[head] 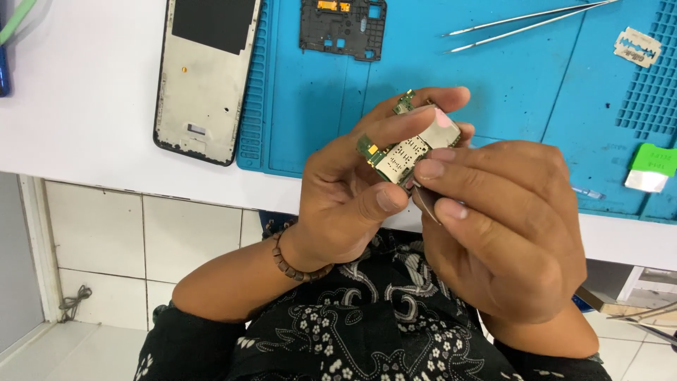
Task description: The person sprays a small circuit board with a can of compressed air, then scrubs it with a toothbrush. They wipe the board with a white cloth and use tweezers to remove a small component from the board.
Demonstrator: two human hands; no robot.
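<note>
Two hands are meeting at the centre of the view, above the near edge of a blue mat point(493, 106) that is lying on a white table point(84, 99), probably so any dropped part lands on the mat. At ten o'clock, a phone frame point(204, 77) is lying flat, half on the mat and half on the table, set aside within reach. At twelve o'clock a dark inner cover point(343, 28) is resting on the mat. The left hand point(352, 190) is gripping a small board point(409, 152), fingers pinching its far side and thumb pressing its near edge, tilting its face up toward the camera for a clear look. The right hand point(501, 233) is closing thumb and forefinger on a thin dark tool point(425, 201), its tip touching the board's lower edge. At one o'clock tweezers point(529, 20) are lying parked; at two o'clock a razor blade point(637, 46); at three o'clock a green tab point(652, 166).
</note>
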